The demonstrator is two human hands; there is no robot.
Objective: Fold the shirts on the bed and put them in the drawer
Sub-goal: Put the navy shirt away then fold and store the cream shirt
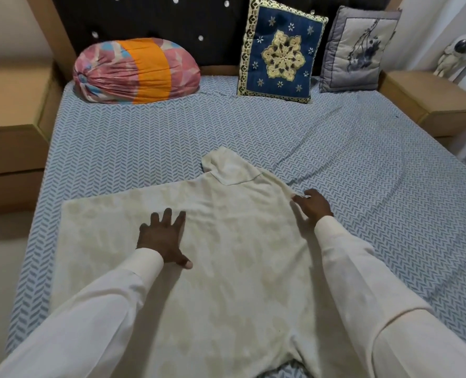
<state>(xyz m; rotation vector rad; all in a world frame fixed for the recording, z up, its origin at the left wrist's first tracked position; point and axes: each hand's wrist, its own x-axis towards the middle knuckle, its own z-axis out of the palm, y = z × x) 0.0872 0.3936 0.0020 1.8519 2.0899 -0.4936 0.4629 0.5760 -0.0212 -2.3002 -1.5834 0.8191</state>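
A cream shirt lies spread flat on the blue patterned bed, with one sleeve folded up at its far edge. My left hand presses flat on the middle of the shirt, fingers spread. At the shirt's right edge, near the shoulder, my right hand rests on the cloth with its fingers bent over the edge. No drawer front shows as open.
A pink and orange bolster, a blue embroidered cushion and a grey cushion stand against the dark headboard. Wooden bedside units flank the bed at left and right. A small astronaut figure stands on the right unit.
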